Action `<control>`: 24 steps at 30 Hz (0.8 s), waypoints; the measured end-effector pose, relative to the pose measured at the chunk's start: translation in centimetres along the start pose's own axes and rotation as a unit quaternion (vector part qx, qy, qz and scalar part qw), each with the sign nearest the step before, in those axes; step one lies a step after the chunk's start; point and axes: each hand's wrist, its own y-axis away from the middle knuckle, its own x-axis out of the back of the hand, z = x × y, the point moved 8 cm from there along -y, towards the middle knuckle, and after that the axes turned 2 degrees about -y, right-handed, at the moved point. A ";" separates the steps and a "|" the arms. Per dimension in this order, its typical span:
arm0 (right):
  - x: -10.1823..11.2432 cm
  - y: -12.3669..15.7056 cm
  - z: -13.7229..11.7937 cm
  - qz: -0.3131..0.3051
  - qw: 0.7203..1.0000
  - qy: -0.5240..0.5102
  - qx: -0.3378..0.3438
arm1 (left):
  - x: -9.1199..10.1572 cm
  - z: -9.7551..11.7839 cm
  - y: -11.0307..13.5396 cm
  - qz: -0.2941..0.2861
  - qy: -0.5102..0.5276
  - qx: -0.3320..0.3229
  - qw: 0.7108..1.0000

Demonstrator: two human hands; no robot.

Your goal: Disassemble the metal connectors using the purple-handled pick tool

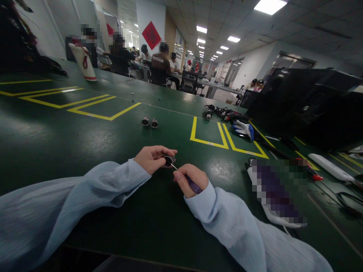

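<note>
My left hand (154,159) is closed around a small round metal part (168,161) with a dark hollow opening turned toward my right. In my right hand (193,177) is a screwdriver (194,186) with a purplish handle and a thin metal shaft. The shaft points up and left, its tip at the opening of the metal part; how deep it reaches cannot be made out. Farther back on the green table (119,136) stand two similar metal parts, one (145,121) on the left and one (154,123) on the right, close together.
A blue-and-white glove (243,129) lies at the right, near a pile of dark cables and metal parts (221,112). Closer sits a white-edged device (266,211), its face blurred. A paper cup (83,62) stands far left. Yellow tape outlines (210,143) mark the tabletop. Several people sit beyond.
</note>
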 end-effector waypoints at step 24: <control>0.6 -0.1 -0.2 -0.027 0.999 -0.019 -0.038 | 15.9 2.9 -6.7 0.257 -0.246 -0.193 0.914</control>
